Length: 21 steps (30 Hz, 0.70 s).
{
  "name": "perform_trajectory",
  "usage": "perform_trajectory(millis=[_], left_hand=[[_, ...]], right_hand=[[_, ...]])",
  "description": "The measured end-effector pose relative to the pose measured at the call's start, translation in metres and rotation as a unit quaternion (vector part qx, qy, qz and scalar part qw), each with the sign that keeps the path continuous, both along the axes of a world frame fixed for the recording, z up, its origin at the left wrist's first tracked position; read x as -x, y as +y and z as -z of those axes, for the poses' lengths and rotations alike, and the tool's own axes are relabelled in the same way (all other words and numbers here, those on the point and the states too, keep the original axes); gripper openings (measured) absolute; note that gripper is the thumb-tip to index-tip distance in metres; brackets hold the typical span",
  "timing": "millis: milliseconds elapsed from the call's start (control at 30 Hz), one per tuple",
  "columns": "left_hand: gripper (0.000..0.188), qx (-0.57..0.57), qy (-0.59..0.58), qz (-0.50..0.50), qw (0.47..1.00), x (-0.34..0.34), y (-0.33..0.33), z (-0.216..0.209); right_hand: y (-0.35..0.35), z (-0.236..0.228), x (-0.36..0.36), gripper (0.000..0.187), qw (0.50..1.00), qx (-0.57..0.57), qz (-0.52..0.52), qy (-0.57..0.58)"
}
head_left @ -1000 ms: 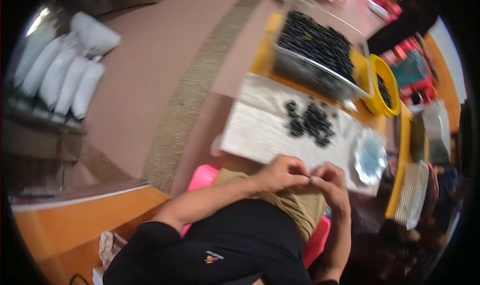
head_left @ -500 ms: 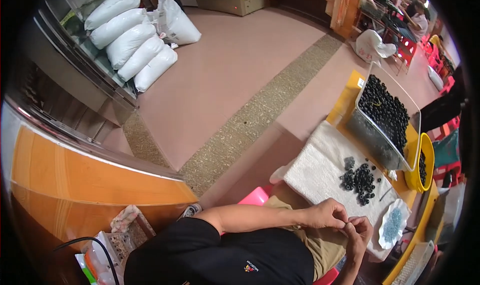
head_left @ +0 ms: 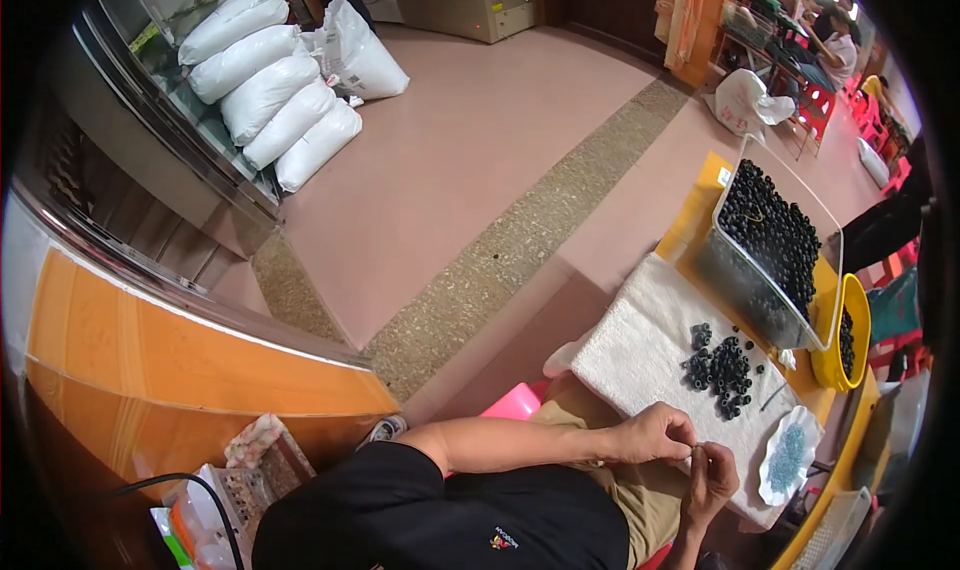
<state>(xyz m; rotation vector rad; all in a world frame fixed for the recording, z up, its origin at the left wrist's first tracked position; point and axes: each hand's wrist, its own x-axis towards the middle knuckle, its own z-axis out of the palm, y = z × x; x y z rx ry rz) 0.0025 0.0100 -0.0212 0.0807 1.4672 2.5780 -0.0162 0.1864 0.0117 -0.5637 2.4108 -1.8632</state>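
Note:
My left hand (head_left: 655, 434) and my right hand (head_left: 714, 478) meet above my lap at the near edge of a white towel (head_left: 630, 340). Each has thumb and finger pinched together, and the fingertips almost touch. Whatever sits between them is too small to make out. On the towel just beyond lies a loose pile of small black ring-like pieces (head_left: 722, 372). To the right of my hands is a white scalloped dish (head_left: 768, 485) holding tiny pale blue bits. A thin dark stick-like tool (head_left: 773, 394) rests near the dish.
A clear plastic bin (head_left: 740, 285) full of black pieces stands on the yellow table beyond the towel, with a yellow bowl (head_left: 826, 368) beside it. White sacks (head_left: 270, 105) are stacked at the far left. People sit at the far right near red chairs (head_left: 815, 110).
My right hand has dropped slightly and its fingertips have moved a little apart from the left's. The whole view has shifted slightly. The black pile looks unchanged.

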Motion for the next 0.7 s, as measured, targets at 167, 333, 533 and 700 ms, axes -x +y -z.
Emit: perform_trajectory(millis=[167, 333, 533, 700], left_hand=[[0.010, 0.010, -0.003, 0.025, 1.000, -0.001, 0.000, 0.004], [0.007, 0.027, -0.002, -0.007, 1.000, -0.002, 0.004, -0.002], [0.011, -0.016, -0.032, 0.017, 0.999, -0.001, 0.001, 0.013], [0.013, 0.108, 0.007, -0.010, 0.994, -0.002, -0.005, -0.001]], right_hand=[[-0.007, -0.005, -0.007, 0.009, 0.981, -0.127, 0.020, 0.143], [-0.001, -0.001, -0.011, 0.008, 0.966, -0.155, 0.037, 0.202], [-0.008, 0.001, -0.009, 0.020, 0.907, -0.243, 0.002, 0.343], [-0.012, -0.009, -0.011, 0.044, 0.899, -0.240, -0.022, 0.367]])
